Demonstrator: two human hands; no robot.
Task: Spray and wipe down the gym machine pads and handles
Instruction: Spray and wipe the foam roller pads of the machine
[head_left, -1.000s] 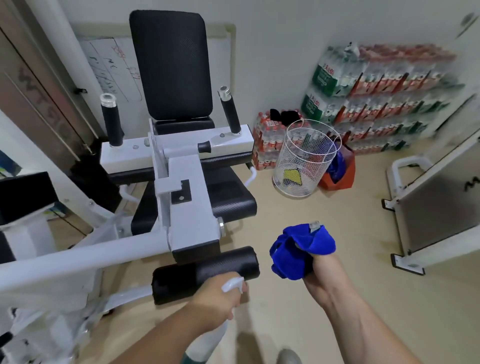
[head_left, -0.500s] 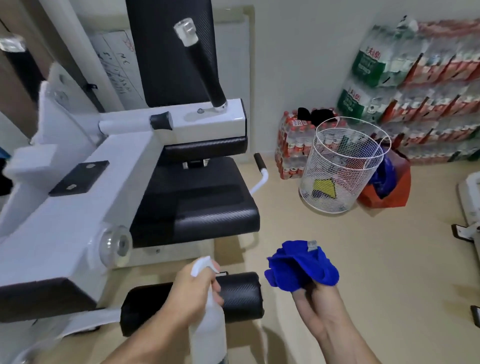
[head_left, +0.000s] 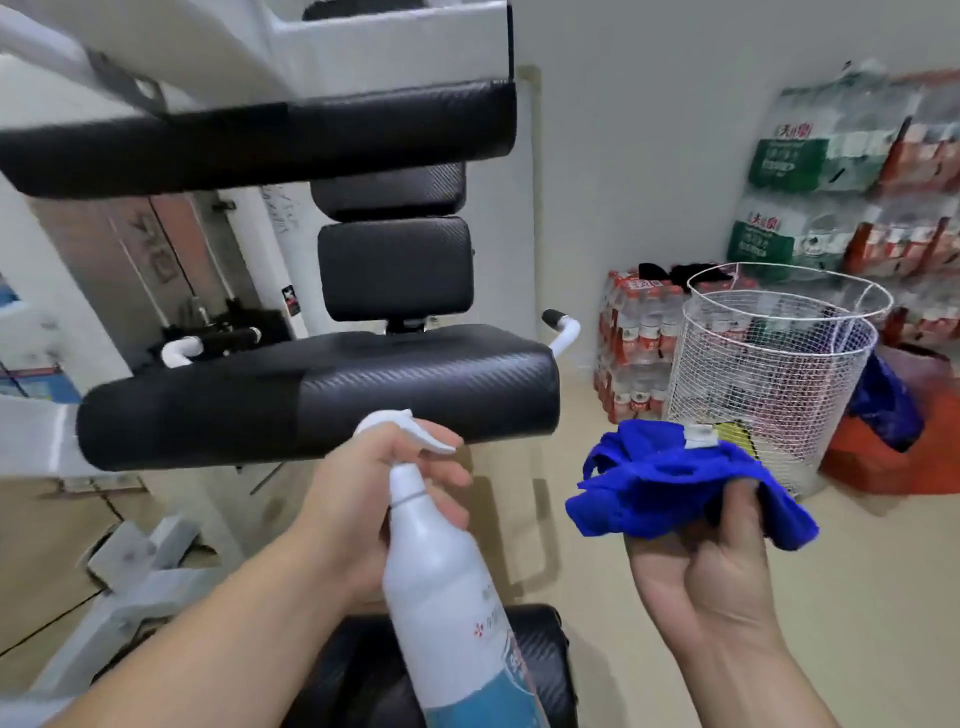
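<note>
To your right: white wire basket (head_left: 769, 384) on floor, bottled-water packs (head_left: 636, 353) just behind, orange bag (head_left: 883, 457) beside it.

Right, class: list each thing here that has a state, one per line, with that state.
Left hand: gripping the spray bottle
Spray bottle: upright, nozzle toward the seat pad
Right hand: holding the cloth
Cloth: bunched up
Seat pad: untouched
Wire basket: upright on the floor
</note>
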